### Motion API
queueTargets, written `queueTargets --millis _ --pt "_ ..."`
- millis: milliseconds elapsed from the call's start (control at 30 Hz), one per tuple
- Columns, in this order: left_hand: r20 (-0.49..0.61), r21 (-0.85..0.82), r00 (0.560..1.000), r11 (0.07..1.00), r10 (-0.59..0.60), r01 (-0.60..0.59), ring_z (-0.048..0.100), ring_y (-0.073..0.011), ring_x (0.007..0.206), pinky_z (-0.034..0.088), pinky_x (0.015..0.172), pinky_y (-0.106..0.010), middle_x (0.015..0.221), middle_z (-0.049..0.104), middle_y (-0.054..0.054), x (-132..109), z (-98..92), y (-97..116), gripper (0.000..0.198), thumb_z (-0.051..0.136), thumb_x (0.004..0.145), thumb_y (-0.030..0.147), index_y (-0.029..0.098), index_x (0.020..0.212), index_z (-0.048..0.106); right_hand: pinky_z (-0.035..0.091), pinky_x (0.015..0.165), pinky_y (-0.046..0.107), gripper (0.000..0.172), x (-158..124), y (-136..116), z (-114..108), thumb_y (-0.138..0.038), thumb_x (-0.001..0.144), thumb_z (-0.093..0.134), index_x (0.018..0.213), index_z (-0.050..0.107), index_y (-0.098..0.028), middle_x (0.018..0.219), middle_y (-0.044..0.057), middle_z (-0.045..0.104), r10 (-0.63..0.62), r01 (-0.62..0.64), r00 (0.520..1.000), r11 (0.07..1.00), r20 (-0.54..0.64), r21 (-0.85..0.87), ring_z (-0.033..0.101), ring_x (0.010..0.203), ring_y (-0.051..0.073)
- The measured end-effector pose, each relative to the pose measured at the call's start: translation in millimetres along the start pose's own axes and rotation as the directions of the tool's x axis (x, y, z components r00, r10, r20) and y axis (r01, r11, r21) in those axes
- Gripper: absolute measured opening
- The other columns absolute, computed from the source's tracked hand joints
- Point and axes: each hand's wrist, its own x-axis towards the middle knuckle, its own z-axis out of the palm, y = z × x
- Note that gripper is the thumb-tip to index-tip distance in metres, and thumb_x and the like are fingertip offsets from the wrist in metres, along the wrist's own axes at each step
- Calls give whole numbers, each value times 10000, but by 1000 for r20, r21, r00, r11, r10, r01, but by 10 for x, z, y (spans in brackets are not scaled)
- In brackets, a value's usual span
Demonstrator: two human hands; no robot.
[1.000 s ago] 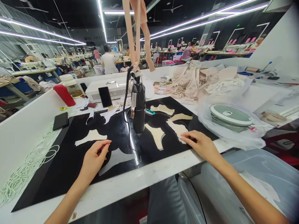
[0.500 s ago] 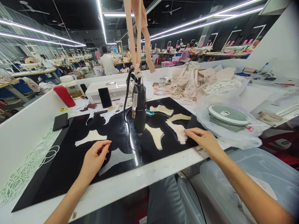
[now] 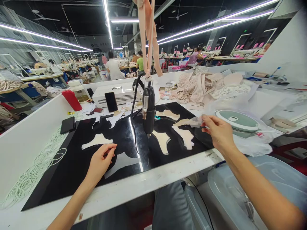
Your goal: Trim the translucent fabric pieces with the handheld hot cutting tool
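My right hand pinches a thin see-through piece over the right side of the black board. Below it lies a frilly-edged cream fabric piece, with a narrow beige piece beside it. My left hand hovers low over the board's front left, thumb and fingertips together; whatever they may hold is too small to make out. Close to those fingertips are a cream cut piece and a sheer grey-white piece. Another cream piece rests right of the hanging black handheld tool.
The corded tool hangs from peach straps over the board. Left are pale green cords and a black phone. Behind stand another phone and a white box. A green oval-topped object and piled fabric lie right.
My right hand has moved up and away from the frilly cream piece and now holds a see-through piece. My left hand keeps nearly the same place. The view has shifted slightly.
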Motion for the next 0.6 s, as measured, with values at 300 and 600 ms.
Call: queueTargets --millis 300,600 --pt "-27 -52 998 997 56 -57 656 -182 794 527 522 -226 1015 660 -67 -9 39 60 324 571 892 465 211 1045 701 427 543 284 283 -395 -380 111 -492 750 789 814 712 -227 809 45 655 -30 7 988 989 154 146 501 639 139" --pt "46 -86 946 945 320 -315 637 -205 1087 501 978 -335 1151 703 -53 -413 71 680 236 530 964 324 235 1092 707 407 514 286 359 -1357 -521 699 -548 839 685 742 693 -202 669 28 621 43 -116 719 992 694 59 470 526 124"
